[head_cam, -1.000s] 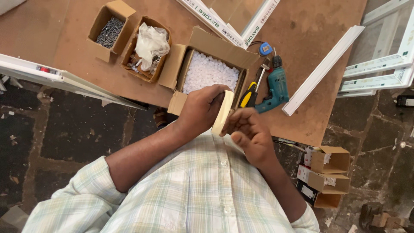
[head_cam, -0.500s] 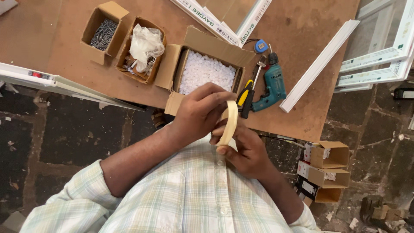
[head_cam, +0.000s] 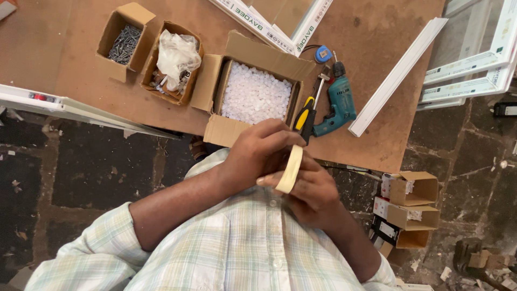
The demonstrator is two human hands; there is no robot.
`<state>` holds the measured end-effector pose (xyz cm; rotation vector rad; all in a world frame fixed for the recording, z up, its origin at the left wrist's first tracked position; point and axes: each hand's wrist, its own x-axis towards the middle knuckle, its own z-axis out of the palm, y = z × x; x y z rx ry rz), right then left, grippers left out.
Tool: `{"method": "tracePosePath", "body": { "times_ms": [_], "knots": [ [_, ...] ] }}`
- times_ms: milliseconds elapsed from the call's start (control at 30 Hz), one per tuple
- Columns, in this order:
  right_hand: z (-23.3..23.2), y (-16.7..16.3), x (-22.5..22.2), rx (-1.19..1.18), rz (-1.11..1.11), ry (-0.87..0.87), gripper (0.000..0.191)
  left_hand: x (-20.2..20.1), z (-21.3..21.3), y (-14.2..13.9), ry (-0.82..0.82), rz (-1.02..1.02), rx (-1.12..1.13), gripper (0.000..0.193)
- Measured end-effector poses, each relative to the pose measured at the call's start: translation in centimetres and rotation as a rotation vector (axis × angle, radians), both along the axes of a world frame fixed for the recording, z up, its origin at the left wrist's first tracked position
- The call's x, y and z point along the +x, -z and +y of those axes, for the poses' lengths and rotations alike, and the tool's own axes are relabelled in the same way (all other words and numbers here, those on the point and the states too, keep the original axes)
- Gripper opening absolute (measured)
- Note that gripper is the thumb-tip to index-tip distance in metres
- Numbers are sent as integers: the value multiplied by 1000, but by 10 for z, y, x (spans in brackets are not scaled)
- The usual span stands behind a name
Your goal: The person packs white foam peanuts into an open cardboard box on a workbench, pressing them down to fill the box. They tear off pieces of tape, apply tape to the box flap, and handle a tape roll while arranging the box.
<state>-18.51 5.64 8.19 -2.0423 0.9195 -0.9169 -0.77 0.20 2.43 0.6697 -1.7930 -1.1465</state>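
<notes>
Both hands hold a roll of cream masking tape against the chest, just off the near edge of the bench.

The left hand (head_cam: 264,148) curls over the masking tape roll (head_cam: 289,168) from above, its fingers (head_cam: 280,141) closed on the rim, while the right hand (head_cam: 309,194) cups the roll from beneath with its fingers bent around the lower edge. The roll stands on edge between the two hands, in front of the checked shirt (head_cam: 242,248). On the brown bench (head_cam: 64,64) just beyond lie an open cardboard box of white plastic pieces (head_cam: 253,97), a yellow-handled screwdriver (head_cam: 305,114) and a teal electric drill (head_cam: 339,105). Further left stand a box of screws (head_cam: 123,43) and a box holding a crumpled plastic bag (head_cam: 175,59). A white plastic profile strip (head_cam: 398,75) lies at the right of the bench.
</notes>
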Motion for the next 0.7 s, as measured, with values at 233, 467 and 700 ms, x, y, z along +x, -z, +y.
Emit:
{"method": "tracePosePath", "body": {
  "times_ms": [233,467,700],
  "knots": [
    [3,-10,-3,-185,113,-132,32,5,-2,-2,-19,18,-355,38],
    [3,-16,-3,-229,139,-147,27,2,-5,-2,-25,61,-431,33],
    [9,-12,-4,-203,156,-144,25,0,-1,7,-69,82,-419,32]
  ]
}}
